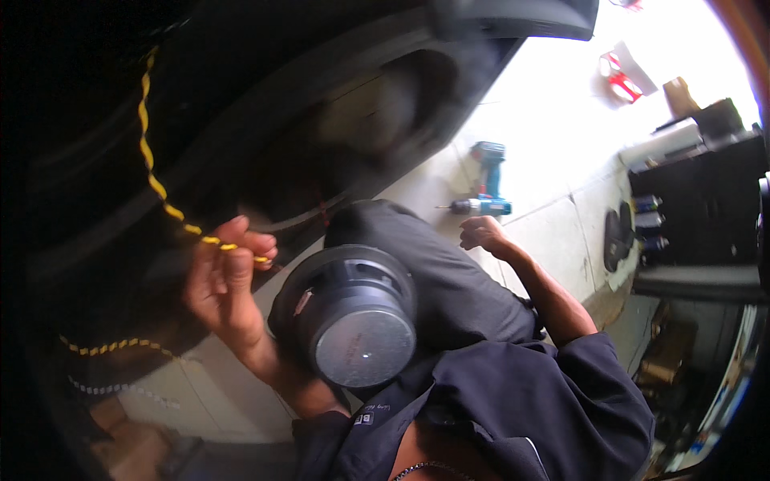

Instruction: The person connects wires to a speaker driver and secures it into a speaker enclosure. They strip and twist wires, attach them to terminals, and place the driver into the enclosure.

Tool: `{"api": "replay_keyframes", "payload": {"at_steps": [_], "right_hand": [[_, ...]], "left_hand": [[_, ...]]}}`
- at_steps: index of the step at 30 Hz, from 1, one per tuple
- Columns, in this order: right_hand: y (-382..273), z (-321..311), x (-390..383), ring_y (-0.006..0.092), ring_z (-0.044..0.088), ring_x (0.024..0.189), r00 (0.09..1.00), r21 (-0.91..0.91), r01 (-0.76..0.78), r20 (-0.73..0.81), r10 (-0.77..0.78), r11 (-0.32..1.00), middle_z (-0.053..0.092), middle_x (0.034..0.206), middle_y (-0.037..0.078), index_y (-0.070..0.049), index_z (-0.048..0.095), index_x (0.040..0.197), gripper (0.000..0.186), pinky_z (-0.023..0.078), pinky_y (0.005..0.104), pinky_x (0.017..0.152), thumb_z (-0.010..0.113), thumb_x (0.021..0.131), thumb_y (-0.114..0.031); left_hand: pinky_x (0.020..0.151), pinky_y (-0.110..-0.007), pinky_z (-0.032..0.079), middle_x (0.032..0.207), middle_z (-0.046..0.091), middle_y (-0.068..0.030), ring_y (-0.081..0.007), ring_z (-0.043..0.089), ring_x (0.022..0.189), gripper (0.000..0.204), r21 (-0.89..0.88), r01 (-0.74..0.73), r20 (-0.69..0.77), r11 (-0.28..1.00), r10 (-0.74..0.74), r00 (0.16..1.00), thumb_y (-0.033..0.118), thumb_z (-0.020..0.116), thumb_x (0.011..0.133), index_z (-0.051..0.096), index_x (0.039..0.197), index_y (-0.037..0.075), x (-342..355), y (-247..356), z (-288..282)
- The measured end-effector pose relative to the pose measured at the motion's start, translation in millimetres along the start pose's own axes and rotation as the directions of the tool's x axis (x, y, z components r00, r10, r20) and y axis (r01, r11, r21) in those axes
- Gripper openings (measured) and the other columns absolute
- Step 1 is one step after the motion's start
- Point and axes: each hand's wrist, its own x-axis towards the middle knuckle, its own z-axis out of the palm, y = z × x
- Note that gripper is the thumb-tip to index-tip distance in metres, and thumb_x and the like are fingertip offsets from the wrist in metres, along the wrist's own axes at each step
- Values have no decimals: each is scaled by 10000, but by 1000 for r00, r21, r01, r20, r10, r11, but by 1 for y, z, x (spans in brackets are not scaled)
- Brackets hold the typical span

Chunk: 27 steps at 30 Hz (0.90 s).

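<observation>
My left hand (pixel 228 280) pinches the end of a yellow and black twisted wire (pixel 146 144), which runs up along the dark car door panel (pixel 265 120). On my lap rests a round black car speaker (pixel 365 345), its metal magnet facing up, beside my left forearm. My right hand (pixel 484 233) is held over the floor past my knee, fingers curled inward; whether anything small is inside them is hidden. Just beyond it lies a teal and black cordless drill (pixel 489 188) with a bit in its chuck, apart from the hand.
Light tiles (pixel 545 232) make up the floor. A red and white item (pixel 622 80) lies farther off. At the right are black slippers (pixel 618 236), several bottles (pixel 648 220) and a dark cabinet (pixel 706 192). Another yellow and black wire (pixel 120 346) hangs at the lower left.
</observation>
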Motion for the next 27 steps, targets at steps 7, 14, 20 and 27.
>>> {"api": "replay_keyframes", "payload": {"at_steps": [7, 14, 20, 27], "right_hand": [[14, 20, 49, 182, 693, 702, 931, -459, 355, 257, -261, 814, 708, 817, 108, 41, 680, 960, 165, 575, 308, 659, 577, 852, -29], [61, -25, 126, 142, 670, 860, 644, -609, 762, 684, -343, 218, 697, 1013, -45, -153, 691, 988, 193, 534, 331, 713, 556, 868, -222], [-75, -53, 21, 221, 660, 895, 816, -325, 489, 498, -293, 810, 676, 987, 126, 79, 628, 1031, 219, 527, 317, 834, 607, 847, -38], [-375, -12, -231, 188, 706, 860, 579, -375, 802, 679, -451, 464, 711, 931, 124, 35, 668, 1038, 180, 566, 274, 788, 601, 901, -61]], "left_hand": [[604, -242, 464, 839, 666, -124, -153, 606, 695, 286, 26, 147, -87, 989, -145, 986, 196, 578, 938, 599, 1109, -32, -15, 3, 0], [623, -253, 462, 838, 653, -113, -136, 583, 706, 257, -30, 269, -124, 963, -271, 955, 170, 600, 914, 606, 1035, -57, -6, 3, 8], [720, -253, 500, 934, 698, -114, -148, 666, 820, 284, 44, 329, -125, 943, -322, 939, 95, 695, 815, 642, 1077, 0, -1, 25, 3], [749, -282, 528, 972, 710, -110, -165, 688, 859, 370, 424, 344, 39, 838, -396, 918, 269, 738, 821, 660, 1090, 27, -7, 72, -16]]}}
